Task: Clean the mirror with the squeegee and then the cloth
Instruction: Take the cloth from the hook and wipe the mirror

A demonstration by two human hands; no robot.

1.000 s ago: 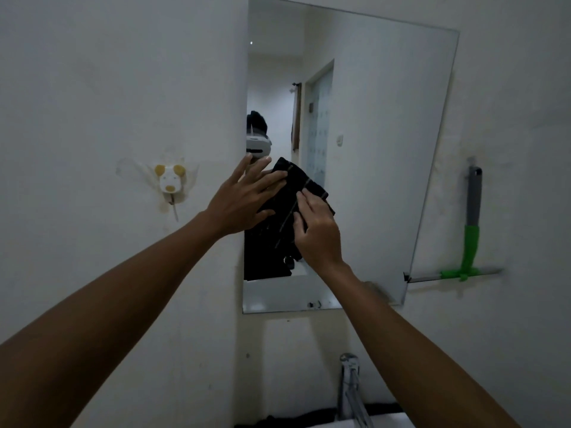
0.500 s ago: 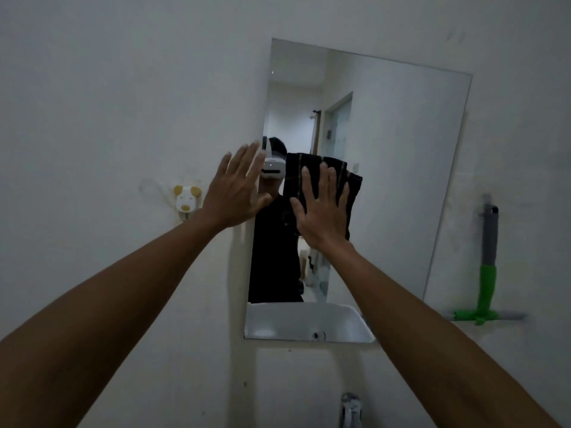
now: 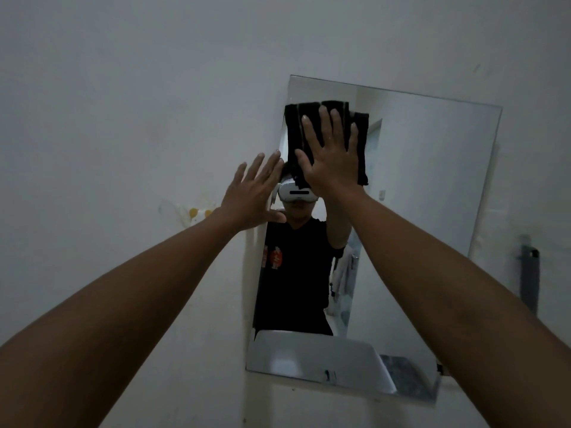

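Two bare forearms reach up from the near edge toward a plain white wall (image 3: 123, 88), the largest thing in view. On it, right of centre, hangs a tall frameless rectangular mirror (image 3: 432, 211), tilted a little in the wide-angle view; its glass reflects a person in a black T-shirt, a white basin at the bottom and a doorway behind.

The right hand (image 3: 332, 162) lies flat and wide open, fingers (image 3: 327, 125) spread and pointing up, palm pressing a black folded cloth (image 3: 296, 131) against the mirror's upper left corner. The cloth sits between palm and glass, its top edge just below the mirror's upper rim and its left edge at the mirror's left side; it is pinned by pressure, not gripped.

The left hand (image 3: 251, 196) is also open, fingers splayed, holding nothing; it sits at the mirror's left edge, just below and left of the cloth, though whether it touches the wall or glass cannot be told.

At the far right, the grey handle of a squeegee (image 3: 530, 273) hangs upright on the wall, well apart from both hands, its lower part hidden behind the right forearm.

A small white and yellow wall hook (image 3: 194, 216) shows left of the mirror, partly covered by the left wrist.
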